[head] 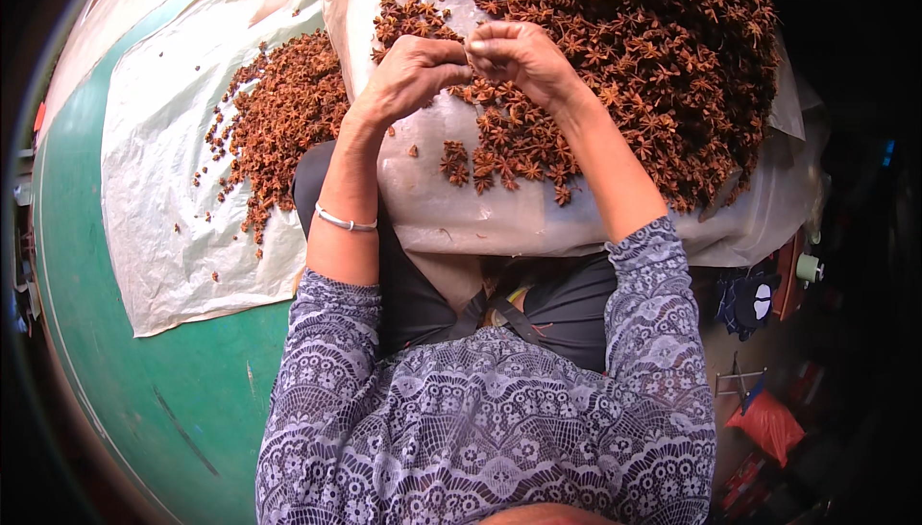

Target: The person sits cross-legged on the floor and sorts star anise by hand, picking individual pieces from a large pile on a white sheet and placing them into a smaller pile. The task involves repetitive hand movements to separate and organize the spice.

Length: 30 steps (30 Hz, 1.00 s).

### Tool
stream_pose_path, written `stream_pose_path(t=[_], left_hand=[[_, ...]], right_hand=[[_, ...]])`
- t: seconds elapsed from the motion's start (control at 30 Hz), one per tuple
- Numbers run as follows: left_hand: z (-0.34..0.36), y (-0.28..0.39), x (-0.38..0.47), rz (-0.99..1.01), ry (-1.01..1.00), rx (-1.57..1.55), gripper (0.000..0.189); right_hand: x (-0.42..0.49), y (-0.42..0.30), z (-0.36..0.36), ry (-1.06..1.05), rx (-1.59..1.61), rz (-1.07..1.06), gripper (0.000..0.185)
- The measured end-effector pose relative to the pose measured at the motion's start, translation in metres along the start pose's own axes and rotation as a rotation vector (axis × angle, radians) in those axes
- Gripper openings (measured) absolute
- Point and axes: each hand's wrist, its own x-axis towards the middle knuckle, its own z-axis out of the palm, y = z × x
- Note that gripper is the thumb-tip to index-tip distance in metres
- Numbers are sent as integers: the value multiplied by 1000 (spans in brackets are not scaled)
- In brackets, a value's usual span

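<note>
My left hand (418, 78) and my right hand (520, 57) meet fingertip to fingertip above a plastic sheet (432, 165). The fingers of both are pinched together; whatever may be between them is too small or hidden to make out. Behind and to the right of my right hand rises a large heap of dried star anise (648, 71). A small cluster of star anise (410, 18) lies just beyond my left hand, and loose pieces (504, 150) spread below the hands. A silver bangle (346, 219) is on my left wrist.
On the left, a smaller heap of star anise (292, 107) lies on a whitish plastic sheet (158, 237) over a green surface (144, 395), with scattered pieces around it. My dark-trousered legs are below the near sheet edge. A red plastic bag (767, 424) is at the lower right.
</note>
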Motion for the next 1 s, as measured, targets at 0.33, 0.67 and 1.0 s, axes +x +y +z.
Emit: stream_pose_path(t=[0.33, 0.67, 1.0], left_hand=[[27, -23, 10, -159, 137, 845, 35], [2, -41, 6, -124, 331, 413, 28], [-15, -13, 3, -95, 208, -542, 46]], right_hand=[[-44, 26, -14, 271, -1506, -296, 23], [-6, 65, 18, 329, -1695, -716, 10], [33, -19, 31, 60, -1690, -1046, 18]])
